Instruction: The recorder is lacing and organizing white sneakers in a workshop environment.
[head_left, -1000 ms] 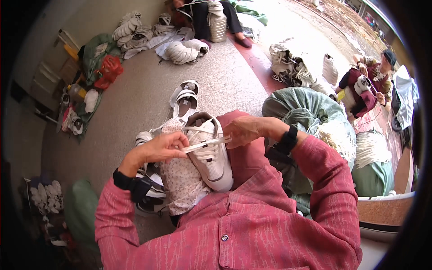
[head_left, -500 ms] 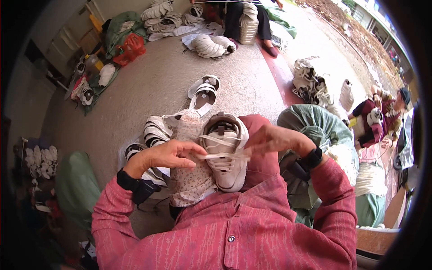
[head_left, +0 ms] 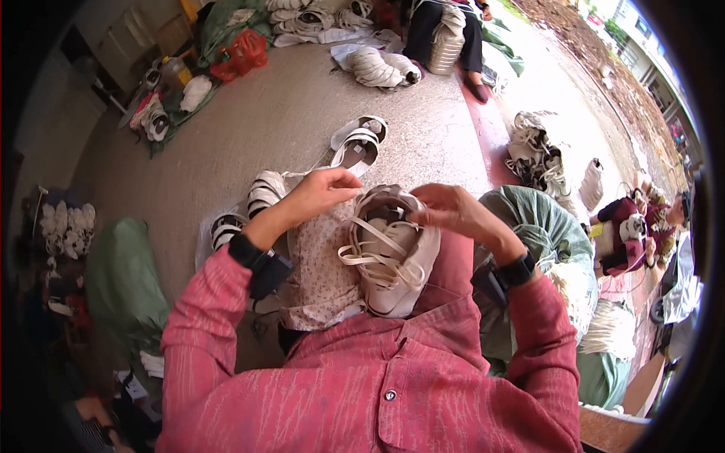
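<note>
A beige-and-white sneaker [head_left: 393, 249] rests on my lap, toe toward me, its opening facing away. Its white lace [head_left: 362, 257] lies in loose loops over the tongue and down the left side. My right hand [head_left: 458, 212] has its fingers and thumb closed on the right edge of the shoe's collar. By the left side of the collar hovers my left hand [head_left: 325, 195], its fingers bent and a little apart from the thumb, with nothing visible between them. A patterned cloth [head_left: 326, 260] covers my left thigh beneath the shoe.
Beyond my knees lie white-strapped shoe pieces [head_left: 355, 151]. Striped shoe bundles [head_left: 266, 195] sit at my left knee. Green sacks [head_left: 538, 226] stand on both sides. Farther off are a red plastic bag [head_left: 243, 54], shoe piles [head_left: 535, 151] and seated people.
Both hands have left the lace over the tongue and moved up to the shoe's collar. The lace now hangs looser, and the shoe is turned slightly. My view has shifted left.
</note>
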`<action>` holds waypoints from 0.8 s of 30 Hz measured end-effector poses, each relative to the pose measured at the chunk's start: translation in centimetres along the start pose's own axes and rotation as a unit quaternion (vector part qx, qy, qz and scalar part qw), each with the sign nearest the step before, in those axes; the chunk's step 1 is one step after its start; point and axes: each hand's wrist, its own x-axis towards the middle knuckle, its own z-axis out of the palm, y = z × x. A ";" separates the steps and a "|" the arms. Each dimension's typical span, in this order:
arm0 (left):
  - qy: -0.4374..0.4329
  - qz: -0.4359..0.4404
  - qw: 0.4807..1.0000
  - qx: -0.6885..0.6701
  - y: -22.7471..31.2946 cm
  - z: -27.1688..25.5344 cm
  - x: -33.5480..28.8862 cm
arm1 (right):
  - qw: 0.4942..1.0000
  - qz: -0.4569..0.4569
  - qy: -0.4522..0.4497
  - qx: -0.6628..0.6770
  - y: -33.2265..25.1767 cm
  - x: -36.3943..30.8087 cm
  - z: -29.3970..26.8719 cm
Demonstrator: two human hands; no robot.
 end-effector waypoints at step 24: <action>-0.023 -0.054 0.987 -0.151 -1.8 3.8 2.4 | 0.928 0.044 0.161 0.332 3.2 -14.9 2.6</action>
